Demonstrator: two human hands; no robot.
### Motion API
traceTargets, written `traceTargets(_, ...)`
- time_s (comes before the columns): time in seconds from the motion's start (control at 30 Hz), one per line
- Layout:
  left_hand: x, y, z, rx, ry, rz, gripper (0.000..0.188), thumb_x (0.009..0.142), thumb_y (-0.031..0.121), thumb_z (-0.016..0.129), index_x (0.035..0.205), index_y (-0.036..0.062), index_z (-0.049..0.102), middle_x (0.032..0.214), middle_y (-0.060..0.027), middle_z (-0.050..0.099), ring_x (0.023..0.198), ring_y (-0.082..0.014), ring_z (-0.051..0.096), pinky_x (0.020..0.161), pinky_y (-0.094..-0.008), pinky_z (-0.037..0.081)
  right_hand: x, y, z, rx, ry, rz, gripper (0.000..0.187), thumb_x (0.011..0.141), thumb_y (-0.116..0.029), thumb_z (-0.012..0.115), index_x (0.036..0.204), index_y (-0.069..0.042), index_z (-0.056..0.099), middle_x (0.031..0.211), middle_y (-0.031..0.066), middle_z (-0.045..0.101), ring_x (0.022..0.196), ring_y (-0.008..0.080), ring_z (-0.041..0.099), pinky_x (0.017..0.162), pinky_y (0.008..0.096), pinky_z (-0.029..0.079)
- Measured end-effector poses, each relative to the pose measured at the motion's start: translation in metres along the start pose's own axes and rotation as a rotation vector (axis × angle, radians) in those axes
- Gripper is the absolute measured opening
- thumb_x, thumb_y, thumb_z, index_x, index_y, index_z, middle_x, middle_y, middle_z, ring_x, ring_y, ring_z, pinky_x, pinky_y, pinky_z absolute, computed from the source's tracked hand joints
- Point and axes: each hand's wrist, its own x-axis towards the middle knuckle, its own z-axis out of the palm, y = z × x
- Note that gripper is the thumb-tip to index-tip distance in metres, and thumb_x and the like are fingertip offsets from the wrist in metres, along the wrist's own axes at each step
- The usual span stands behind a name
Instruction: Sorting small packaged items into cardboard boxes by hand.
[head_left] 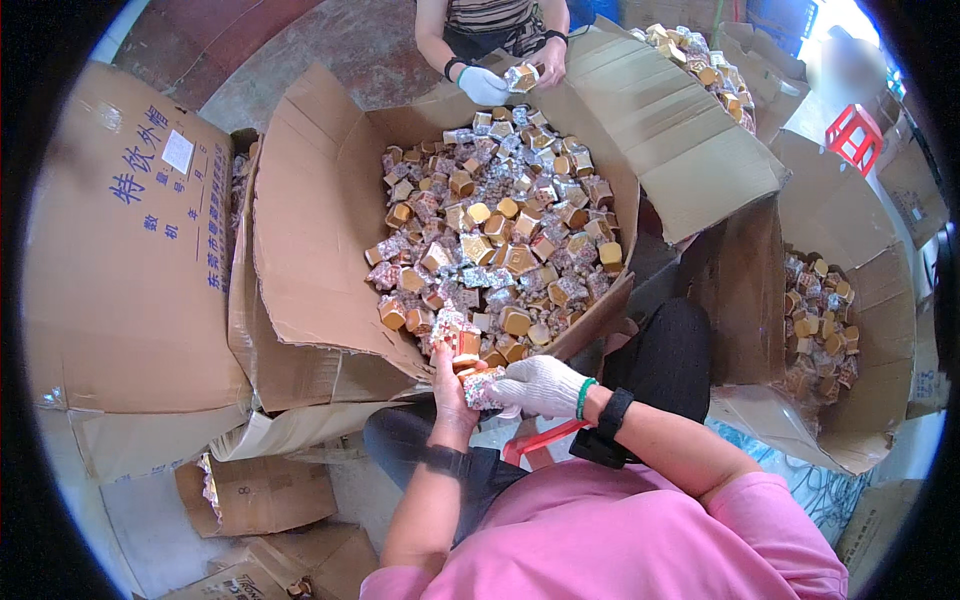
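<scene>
Over the near edge of a large open cardboard box [320,215], my bare left hand [450,398] is closed round a small gold piece with a red-and-white speckled wrap [455,335]. Close beside it, my right hand [540,386], in a white knitted glove, pinches a second small gold piece in speckled wrap [484,388]. The two pieces nearly meet between my hands, and my fingers partly cover both. Inside the box lies a heap of similar gold, angular pieces [515,258], many in shiny clear or speckled film.
Across the box, another person's gloved hand [484,86] and bare hand [550,62] hold a similar piece. Tall closed cartons [140,300] stand at the left. An open box [870,310] with more pieces is at the right. A red plastic stool [855,138] stands behind.
</scene>
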Motion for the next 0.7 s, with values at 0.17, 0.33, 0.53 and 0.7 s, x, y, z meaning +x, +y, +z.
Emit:
traceTargets(0.17,-0.004,0.001,0.006,-0.225,-0.168,-0.321,0.047,0.086,0.052,0.041,0.087,0.0071,0.055,0.063,-0.009,0.058,0.054,-0.0216,0.058,0.051,-0.0343,0.05,0.003,0.012,0.01,0.451,-0.122,-0.032,0.029,0.087,-0.033,0.05,0.082,-0.006,0.059,0.061,-0.0003,0.052,0.049,0.0087,0.048,0.045,0.0227,0.041)
traceTargets(0.33,-0.016,0.015,0.014,-0.04,-0.239,-0.178,0.04,0.088,0.043,0.045,0.1,0.0059,0.054,0.079,-0.0074,0.061,0.063,-0.0186,0.06,0.053,-0.0322,0.051,0.006,0.025,-0.021,0.844,0.119,0.009,0.017,0.083,-0.021,0.053,0.077,-0.005,0.053,0.063,0.0004,0.052,0.052,0.0095,0.05,0.049,0.0221,0.042)
traceTargets(0.53,-0.005,0.014,-0.004,0.609,-0.429,0.335,0.033,0.08,0.009,0.062,0.111,0.0035,0.051,0.101,-0.0042,0.058,0.089,-0.0125,0.055,0.078,-0.0272,0.045,0.027,0.055,-0.05,1.05,0.015,-0.025,0.018,0.084,-0.024,0.051,0.076,-0.009,0.053,0.066,-0.003,0.049,0.056,0.0084,0.047,0.054,0.0223,0.044)
traceTargets(0.7,-0.025,0.028,0.019,0.945,-0.478,0.493,0.038,0.076,0.013,0.066,0.109,0.0041,0.049,0.1,-0.0052,0.056,0.09,-0.0142,0.054,0.08,-0.0278,0.043,0.017,0.024,-0.062,0.645,0.036,0.214,0.047,0.081,-0.052,0.051,0.065,-0.008,0.053,0.053,-0.0013,0.044,0.042,0.0104,0.043,0.043,0.0283,0.047)
